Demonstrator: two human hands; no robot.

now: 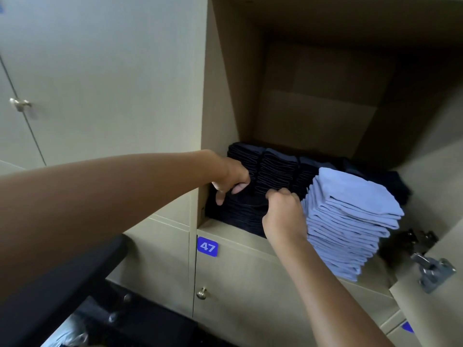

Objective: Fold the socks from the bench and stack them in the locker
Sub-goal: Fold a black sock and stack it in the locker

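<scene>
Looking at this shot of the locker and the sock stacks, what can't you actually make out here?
Head view:
- Right hand: fingertips buried in the dark socks; grip unclear.
- Dark stacks: the count is lost in shadow at the back, behind the light blue sock stack.
- Bench: not identifiable.
- Blue label, lower right: its number is cut off.

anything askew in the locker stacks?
Mostly tidy. The light blue sock stack leans: its top layers sit shifted right of its base, near the compartment's front edge. The dark sock stacks look even.
</scene>
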